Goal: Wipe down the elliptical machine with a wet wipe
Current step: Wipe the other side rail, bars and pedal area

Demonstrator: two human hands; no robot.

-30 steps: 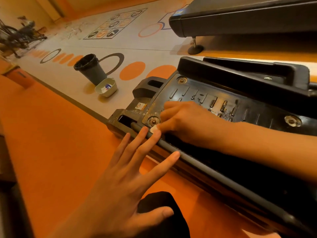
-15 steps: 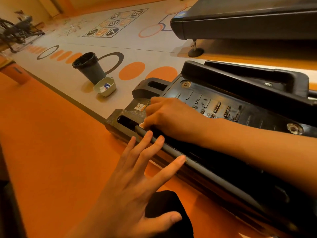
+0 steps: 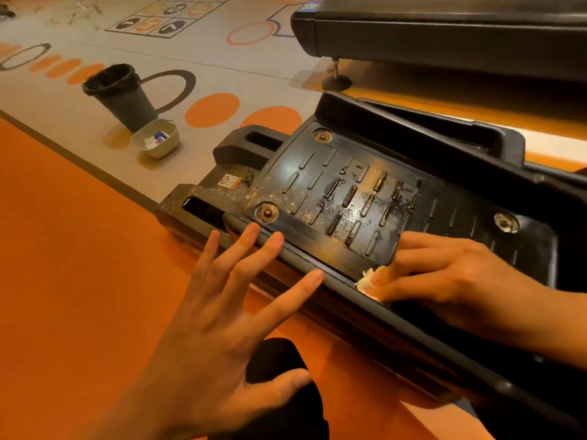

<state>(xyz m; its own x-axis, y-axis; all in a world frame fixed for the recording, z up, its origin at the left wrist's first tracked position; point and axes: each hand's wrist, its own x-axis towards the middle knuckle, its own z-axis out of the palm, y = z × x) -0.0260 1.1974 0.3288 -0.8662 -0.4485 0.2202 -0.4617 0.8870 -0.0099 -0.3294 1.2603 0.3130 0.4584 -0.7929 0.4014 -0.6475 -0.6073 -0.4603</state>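
Right hand (image 3: 444, 274) curled over a crumpled white wet wipe (image 3: 368, 281), holding it bunched under the fingertips, with only a small tuft showing at the hand's left side. Pressed there against the raised near rim (image 3: 295, 254) of the black foot pedal (image 3: 333, 192) of the elliptical machine (image 3: 413, 128), toward the pedal's near right corner, beside the ribbed tread.

Just left of the wipe and not touching it, left hand (image 3: 222, 312): spread wide, fingers straight, fingertips resting along the same rim, thumb stretched toward a dark knee (image 3: 279, 363) at the near edge. Holding nothing.

On the tread, raised ridges, pale specks and a wet sheen in the middle; round bolts (image 3: 267, 212) at three visible corners. At the pedal's left end, a small sticker (image 3: 229, 181) on the black frame.

Beneath and to the left, orange floor (image 3: 79, 249); farther off, a pale strip (image 3: 222, 65) with orange dots and dark rings. On that strip, well apart from both hands, a dark bin (image 3: 122, 96) with a black liner, and just beside it on the near side a small pale bowl (image 3: 155, 139) with something blue and white inside.

Far right, a black deck (image 3: 444, 36) of other gym equipment on a levelling foot.
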